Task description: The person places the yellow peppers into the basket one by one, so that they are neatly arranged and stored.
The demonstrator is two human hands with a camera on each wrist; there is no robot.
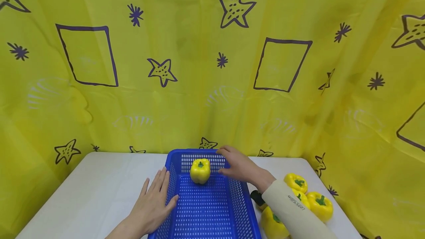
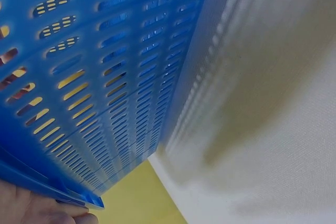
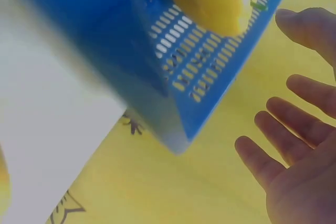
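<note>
A blue plastic basket [image 1: 206,209] with slotted walls stands on the white table. Inside it, by the far wall, one yellow bell pepper [image 1: 200,171] sits upright with its green stem on top. My left hand [image 1: 153,204] lies along the basket's left rim with its fingers straight; in the left wrist view its fingers [image 2: 50,211] rest at the rim. Over the far right corner of the basket hovers my right hand [image 1: 239,165], its fingers spread apart and nothing between them. The right wrist view shows this palm [image 3: 304,182] beside the same pepper [image 3: 218,3].
Right of the basket several more yellow bell peppers [image 1: 320,206] lie on the table [image 1: 109,191], some partly behind my right sleeve [image 1: 295,213]. A dark green thing [image 1: 256,197] shows beside the basket's right wall. A yellow patterned curtain [image 1: 196,113] hangs behind the table.
</note>
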